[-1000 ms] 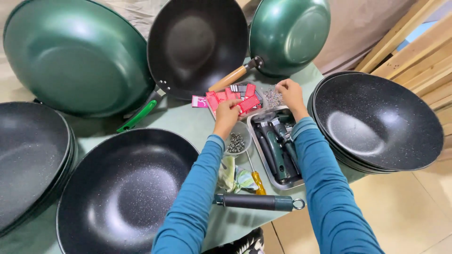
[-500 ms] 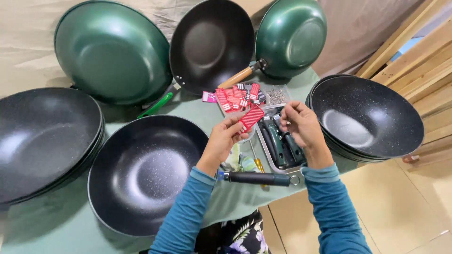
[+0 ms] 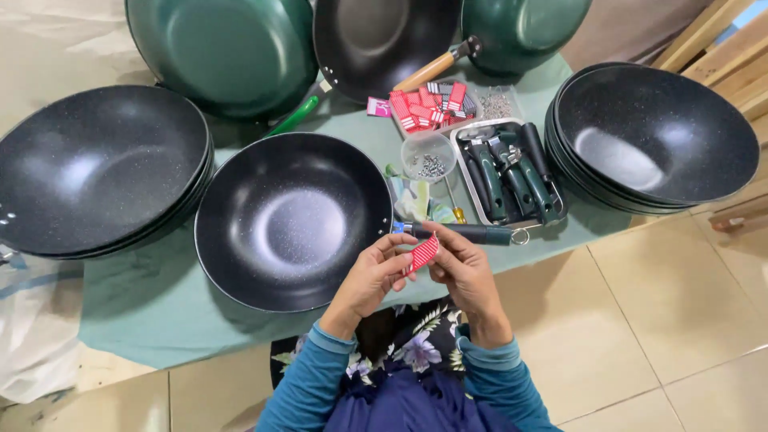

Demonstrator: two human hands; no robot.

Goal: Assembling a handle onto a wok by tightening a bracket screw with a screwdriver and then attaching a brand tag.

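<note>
My left hand (image 3: 370, 278) and my right hand (image 3: 466, 274) together pinch a small red-and-white striped packet (image 3: 422, 254) close to my body, over the near edge of the green-covered table (image 3: 160, 308). Just left of my hands lies a black speckled wok (image 3: 292, 220) without a handle. Beyond my hands a dark pan handle with a metal ring (image 3: 468, 233) lies on the cloth. A pile of similar red packets (image 3: 426, 105) sits at the far middle of the table.
A metal tray of dark green handles (image 3: 512, 172), a clear cup of screws (image 3: 430, 158) and a screwdriver (image 3: 454, 205) lie mid-table. Stacks of black woks stand left (image 3: 92, 172) and right (image 3: 652, 136). Green woks (image 3: 224, 48) lean at the back. Tiled floor lies to the right.
My hands drew back from the packet pile and tray toward my body, bringing one red striped packet. The view shifted, showing more of the floor.
</note>
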